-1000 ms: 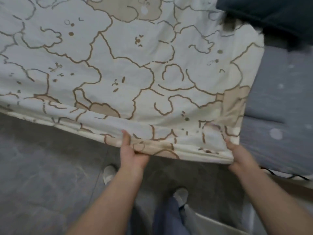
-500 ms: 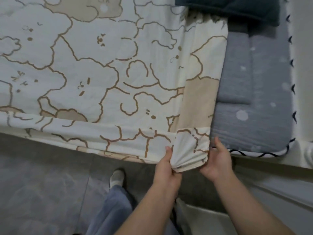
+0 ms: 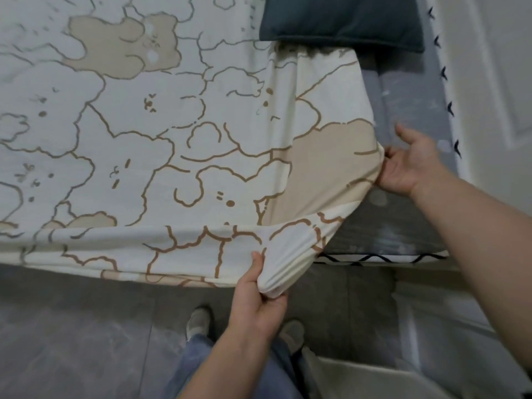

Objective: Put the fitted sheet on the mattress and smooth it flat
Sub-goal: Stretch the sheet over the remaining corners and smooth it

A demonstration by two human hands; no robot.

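Note:
A cream fitted sheet [image 3: 149, 156] printed with brown-outlined bears covers most of the bed. Its near right corner is gathered into a bunch. My left hand [image 3: 260, 298] grips that bunched elastic corner below the bed's front edge. My right hand [image 3: 408, 165] pinches the sheet's right edge and holds it out over the bare grey mattress [image 3: 403, 226], which shows at the right with pale dots and a zigzag trim along its side.
A dark teal pillow [image 3: 342, 21] lies at the head end, on top of the sheet's far right part. A white wall [image 3: 495, 82] runs close along the bed's right side. Grey floor tiles [image 3: 72, 326] and my feet are below.
My right hand has moved up and to the right, stretching the sheet's corner out over the grey mattress. My left hand still holds the bunched corner. The view has shifted right.

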